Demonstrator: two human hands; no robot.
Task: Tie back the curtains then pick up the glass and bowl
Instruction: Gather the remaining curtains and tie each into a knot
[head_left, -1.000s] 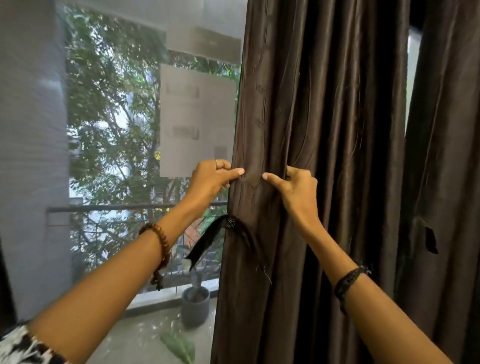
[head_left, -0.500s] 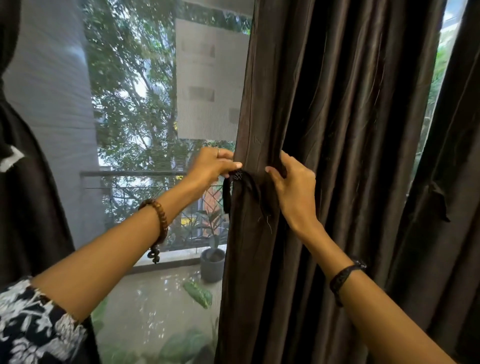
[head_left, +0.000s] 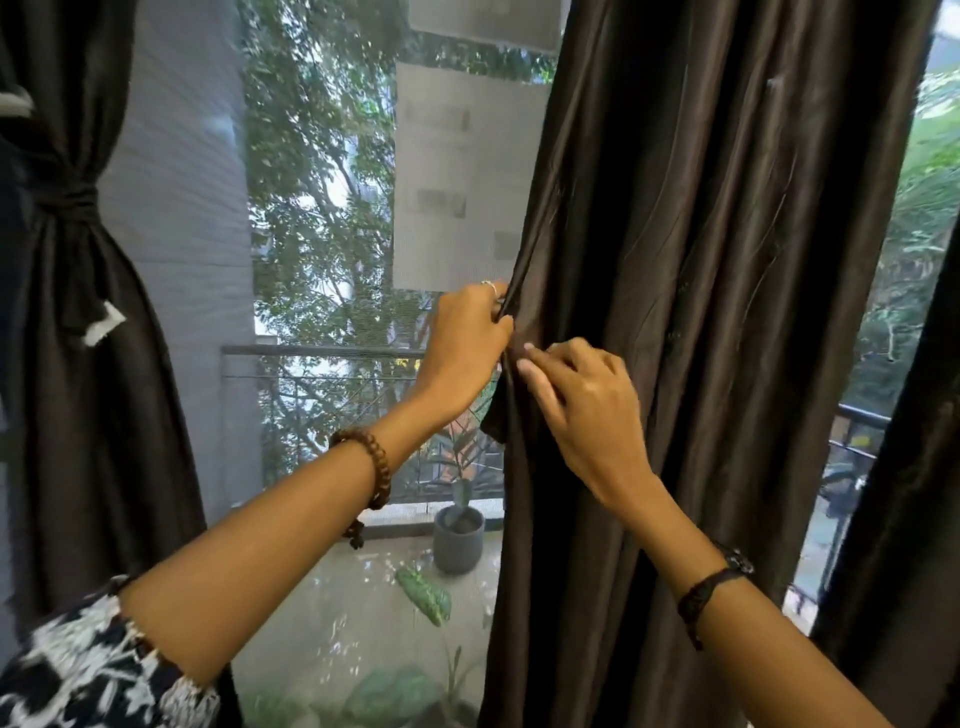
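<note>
At the window, our left hand (head_left: 465, 345) and right hand (head_left: 582, 405) pinch the untied middle curtain's (head_left: 701, 312) edge. We judge only the far-left curtain (head_left: 78, 291) tied back; glass and bowl unseen.

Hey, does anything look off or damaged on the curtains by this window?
One oddity: the tied-back left curtain has a small white patch sticking out below its tie, like a tear or a tag; which, I cannot tell. The middle curtain hangs loose, its edge held by the left hand and right hand.

Dark brown curtain (head_left: 701, 312) under both hands

Left of the hands: brown bead bracelet (head_left: 376, 467), black-and-white patterned sleeve (head_left: 93, 670), grey pot (head_left: 458, 540) below.
</note>
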